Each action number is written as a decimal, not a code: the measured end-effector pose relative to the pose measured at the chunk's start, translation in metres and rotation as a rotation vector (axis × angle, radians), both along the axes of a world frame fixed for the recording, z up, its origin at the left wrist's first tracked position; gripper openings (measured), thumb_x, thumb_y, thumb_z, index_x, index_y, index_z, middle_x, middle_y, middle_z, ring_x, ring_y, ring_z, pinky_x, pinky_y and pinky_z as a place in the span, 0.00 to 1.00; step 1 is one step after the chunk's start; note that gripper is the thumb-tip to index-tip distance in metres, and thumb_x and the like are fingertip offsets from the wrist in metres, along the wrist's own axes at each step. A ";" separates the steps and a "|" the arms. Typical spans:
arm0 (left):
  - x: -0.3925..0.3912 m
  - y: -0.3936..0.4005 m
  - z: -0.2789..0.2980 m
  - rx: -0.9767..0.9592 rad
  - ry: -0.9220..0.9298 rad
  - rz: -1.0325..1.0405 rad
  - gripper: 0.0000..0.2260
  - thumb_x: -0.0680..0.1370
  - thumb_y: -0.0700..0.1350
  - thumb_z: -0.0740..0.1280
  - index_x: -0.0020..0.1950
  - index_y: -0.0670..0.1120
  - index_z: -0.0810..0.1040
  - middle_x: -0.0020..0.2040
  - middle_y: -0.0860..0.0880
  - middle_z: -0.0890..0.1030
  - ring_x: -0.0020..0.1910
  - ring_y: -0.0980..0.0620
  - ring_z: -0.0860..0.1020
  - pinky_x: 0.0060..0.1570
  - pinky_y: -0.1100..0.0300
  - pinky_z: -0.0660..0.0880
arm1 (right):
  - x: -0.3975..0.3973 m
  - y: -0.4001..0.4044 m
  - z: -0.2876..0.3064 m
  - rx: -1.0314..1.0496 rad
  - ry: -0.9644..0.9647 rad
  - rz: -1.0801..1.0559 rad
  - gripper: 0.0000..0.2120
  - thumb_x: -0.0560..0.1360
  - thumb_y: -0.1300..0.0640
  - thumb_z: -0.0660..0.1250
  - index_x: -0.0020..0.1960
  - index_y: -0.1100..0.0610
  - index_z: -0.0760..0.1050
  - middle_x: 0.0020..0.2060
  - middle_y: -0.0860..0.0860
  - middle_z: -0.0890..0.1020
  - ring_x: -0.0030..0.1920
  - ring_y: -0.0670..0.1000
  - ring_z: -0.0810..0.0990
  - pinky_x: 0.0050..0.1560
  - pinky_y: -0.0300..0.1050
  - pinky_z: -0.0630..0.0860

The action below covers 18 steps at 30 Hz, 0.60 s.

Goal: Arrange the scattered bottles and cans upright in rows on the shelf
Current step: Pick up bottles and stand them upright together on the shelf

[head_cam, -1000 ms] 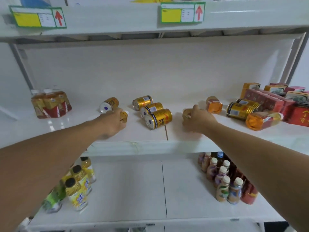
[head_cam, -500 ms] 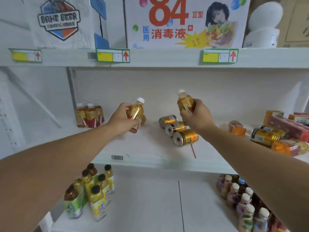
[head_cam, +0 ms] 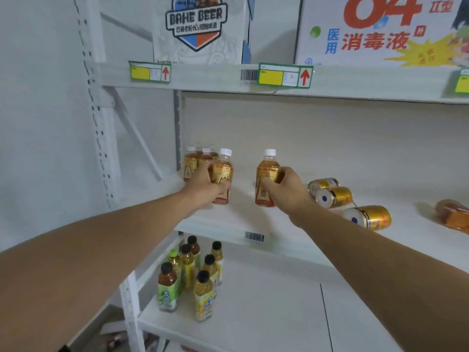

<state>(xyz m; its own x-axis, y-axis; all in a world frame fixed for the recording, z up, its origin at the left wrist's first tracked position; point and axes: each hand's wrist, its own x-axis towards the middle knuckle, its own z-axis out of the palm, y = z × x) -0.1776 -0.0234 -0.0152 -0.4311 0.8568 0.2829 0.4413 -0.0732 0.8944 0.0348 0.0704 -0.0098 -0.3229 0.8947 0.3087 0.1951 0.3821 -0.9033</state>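
Observation:
My left hand [head_cam: 206,183] grips a small amber tea bottle [head_cam: 223,174] with a white cap, held upright just right of several matching bottles [head_cam: 192,163] standing at the left end of the middle shelf [head_cam: 279,240]. My right hand [head_cam: 286,186] grips a second amber tea bottle [head_cam: 266,179], also upright, a little to the right. Both bottles are at or just above the shelf surface. Three gold cans [head_cam: 332,196] lie on their sides to the right of my right hand, the nearest one [head_cam: 370,217] toward the front edge.
An orange bottle [head_cam: 454,215] lies on its side at the far right. Yellow and green tea bottles [head_cam: 193,275] stand on the lower shelf. Cartons [head_cam: 200,29] sit on the top shelf. A white upright post [head_cam: 101,138] borders the left.
Both hands lifted a bottle each off the shelf, turned them upright and carried them left toward the standing group. The view swung left and upward.

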 end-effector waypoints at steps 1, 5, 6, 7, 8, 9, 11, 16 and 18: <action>-0.006 -0.003 -0.003 0.003 -0.016 0.003 0.31 0.80 0.44 0.76 0.80 0.53 0.67 0.66 0.49 0.81 0.64 0.46 0.81 0.63 0.43 0.81 | -0.008 -0.001 -0.002 -0.004 0.009 0.017 0.17 0.77 0.53 0.73 0.63 0.52 0.73 0.57 0.54 0.81 0.54 0.54 0.84 0.53 0.54 0.84; -0.023 -0.015 -0.013 0.020 -0.052 0.029 0.33 0.81 0.43 0.75 0.81 0.54 0.61 0.64 0.53 0.79 0.64 0.48 0.81 0.53 0.51 0.83 | -0.034 -0.004 -0.007 0.037 -0.027 0.060 0.19 0.78 0.53 0.73 0.64 0.53 0.70 0.52 0.48 0.76 0.53 0.52 0.81 0.51 0.50 0.82; -0.026 -0.016 -0.014 0.016 -0.050 0.042 0.34 0.81 0.43 0.75 0.81 0.53 0.60 0.63 0.55 0.79 0.64 0.49 0.80 0.51 0.54 0.82 | -0.038 -0.003 -0.009 0.047 -0.033 0.075 0.18 0.78 0.53 0.73 0.63 0.52 0.69 0.51 0.47 0.75 0.52 0.50 0.81 0.47 0.47 0.80; -0.028 -0.018 -0.015 0.008 -0.047 0.058 0.34 0.81 0.43 0.75 0.81 0.52 0.60 0.62 0.56 0.78 0.63 0.50 0.80 0.50 0.55 0.81 | -0.043 0.000 -0.010 0.053 -0.040 0.093 0.18 0.78 0.52 0.73 0.62 0.50 0.68 0.50 0.47 0.76 0.51 0.49 0.80 0.43 0.44 0.79; -0.030 -0.019 -0.014 -0.003 -0.040 0.075 0.33 0.81 0.43 0.75 0.80 0.52 0.60 0.61 0.56 0.78 0.62 0.52 0.80 0.50 0.56 0.80 | -0.047 0.002 -0.010 0.056 -0.053 0.113 0.18 0.78 0.51 0.73 0.62 0.50 0.67 0.50 0.47 0.78 0.49 0.47 0.80 0.40 0.41 0.77; -0.032 -0.020 -0.013 -0.015 -0.031 0.096 0.33 0.81 0.44 0.75 0.80 0.51 0.61 0.61 0.57 0.78 0.60 0.55 0.80 0.51 0.56 0.80 | -0.051 0.004 -0.011 0.056 -0.066 0.134 0.19 0.78 0.51 0.73 0.62 0.49 0.67 0.50 0.47 0.79 0.48 0.46 0.80 0.38 0.40 0.76; -0.035 -0.023 -0.011 -0.038 -0.002 0.135 0.31 0.81 0.44 0.75 0.79 0.51 0.63 0.60 0.58 0.77 0.57 0.58 0.79 0.50 0.57 0.79 | -0.059 0.009 -0.012 0.051 -0.074 0.177 0.20 0.78 0.50 0.73 0.63 0.49 0.67 0.50 0.47 0.80 0.48 0.46 0.80 0.37 0.40 0.76; -0.048 -0.025 -0.009 -0.049 0.020 0.199 0.26 0.81 0.44 0.75 0.75 0.53 0.67 0.60 0.58 0.79 0.58 0.57 0.80 0.56 0.53 0.81 | -0.081 0.019 -0.022 0.022 -0.037 0.264 0.21 0.77 0.50 0.74 0.65 0.50 0.68 0.53 0.48 0.81 0.51 0.48 0.82 0.44 0.44 0.80; -0.055 -0.025 -0.011 -0.041 0.003 0.215 0.25 0.81 0.44 0.75 0.73 0.54 0.67 0.59 0.58 0.79 0.59 0.56 0.80 0.54 0.55 0.81 | -0.090 0.020 -0.027 0.008 -0.009 0.282 0.22 0.77 0.51 0.73 0.66 0.51 0.68 0.53 0.49 0.81 0.53 0.49 0.82 0.46 0.46 0.81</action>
<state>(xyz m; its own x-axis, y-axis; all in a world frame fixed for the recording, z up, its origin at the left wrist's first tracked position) -0.2323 -0.0479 -0.0258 -0.6041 0.7563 0.2511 0.4455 0.0592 0.8933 -0.0553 0.0901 -0.0363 -0.5616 0.7667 0.3111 0.0885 0.4295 -0.8987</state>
